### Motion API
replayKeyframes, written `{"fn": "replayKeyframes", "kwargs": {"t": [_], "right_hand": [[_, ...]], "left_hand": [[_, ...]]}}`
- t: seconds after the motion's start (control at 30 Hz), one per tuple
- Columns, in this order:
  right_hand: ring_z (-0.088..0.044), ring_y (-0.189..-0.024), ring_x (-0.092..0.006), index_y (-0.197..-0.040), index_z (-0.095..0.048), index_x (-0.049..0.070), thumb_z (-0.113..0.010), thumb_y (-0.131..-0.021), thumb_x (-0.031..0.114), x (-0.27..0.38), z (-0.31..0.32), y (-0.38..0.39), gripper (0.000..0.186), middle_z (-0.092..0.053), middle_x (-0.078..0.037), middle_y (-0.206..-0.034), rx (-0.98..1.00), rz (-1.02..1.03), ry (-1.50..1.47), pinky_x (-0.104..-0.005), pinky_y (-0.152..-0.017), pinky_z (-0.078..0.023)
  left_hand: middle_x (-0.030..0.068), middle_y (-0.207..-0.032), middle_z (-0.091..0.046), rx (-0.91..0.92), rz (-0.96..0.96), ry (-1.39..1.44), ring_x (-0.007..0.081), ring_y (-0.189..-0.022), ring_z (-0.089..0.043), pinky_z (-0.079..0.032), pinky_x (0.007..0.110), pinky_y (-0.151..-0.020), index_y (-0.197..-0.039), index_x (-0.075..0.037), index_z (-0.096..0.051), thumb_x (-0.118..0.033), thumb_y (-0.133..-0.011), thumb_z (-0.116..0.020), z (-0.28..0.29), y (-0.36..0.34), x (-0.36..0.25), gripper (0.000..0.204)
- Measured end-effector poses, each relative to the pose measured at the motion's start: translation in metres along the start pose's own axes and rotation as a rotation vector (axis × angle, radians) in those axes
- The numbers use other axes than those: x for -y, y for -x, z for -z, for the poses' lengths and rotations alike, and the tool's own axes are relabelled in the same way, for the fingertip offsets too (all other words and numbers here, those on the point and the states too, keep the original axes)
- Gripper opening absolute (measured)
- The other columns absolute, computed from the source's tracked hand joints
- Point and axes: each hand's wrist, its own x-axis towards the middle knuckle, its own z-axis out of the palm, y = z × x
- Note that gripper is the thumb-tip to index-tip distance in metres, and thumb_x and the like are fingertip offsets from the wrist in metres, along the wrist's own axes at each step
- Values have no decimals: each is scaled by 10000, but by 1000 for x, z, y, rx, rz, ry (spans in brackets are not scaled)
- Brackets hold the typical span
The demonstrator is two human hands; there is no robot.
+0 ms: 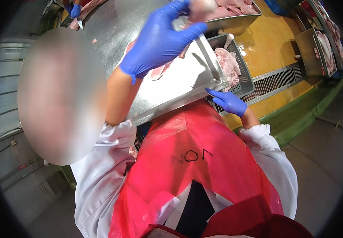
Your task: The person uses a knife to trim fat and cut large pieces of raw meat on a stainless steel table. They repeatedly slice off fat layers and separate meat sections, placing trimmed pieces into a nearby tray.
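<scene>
Glossy red apron [203, 174]; blue-gloved left hand [159, 41] is gripping blurred pink meat [201, 9], direction and axis unclear; blue-gloved right hand [231, 104], grip indeterminable.

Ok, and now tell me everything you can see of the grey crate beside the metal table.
The grey crate looks like plastic, open-topped, with rows of small holes through its wall. It sits upright just past the right edge of the metal table, which hides part of it. Pale pink meat lies inside, one piece reaching up to the far rim. The gloved right hand appears near its closest corner; whether they touch, or the crate meets the table, I can't tell.
</scene>
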Motion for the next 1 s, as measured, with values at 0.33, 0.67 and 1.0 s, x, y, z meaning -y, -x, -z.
{"fn": "replayKeyframes", "kwargs": {"t": [0.33,0.67,1.0], "right_hand": [[-471,-577,-72,-1492,-487,152,-519,-1044,204,-21,-3,136,452,-549,-6,-741,-660,-485,-478,-247,-552,-440],[-430,-542,-51,-1499,-477,141,-504,-1055,180,-2,-2,132,446,-529,10,-728,-640,-474,-446,-229,-498,-394],[-485,-489,-81,-1475,-443,89,-518,-1042,158,-26,0,14,445,-596,-44,-751,-269,-414,-528,-240,-437,-400]], "left_hand": [[235,-1496,-372,104,808,-699,474,-1394,-334,-303,713,-1055,-1538,-231,-346,-702,-762,-685,-94,45,262,969],[130,-1151,-568,108,408,-1012,363,-1067,-552,-488,545,-857,-1071,-124,-652,-208,-852,-648,-45,160,283,234],[183,-1058,-586,-218,577,-929,415,-933,-620,-531,478,-790,-1093,-61,-584,-186,-818,-666,137,404,218,313]]}}
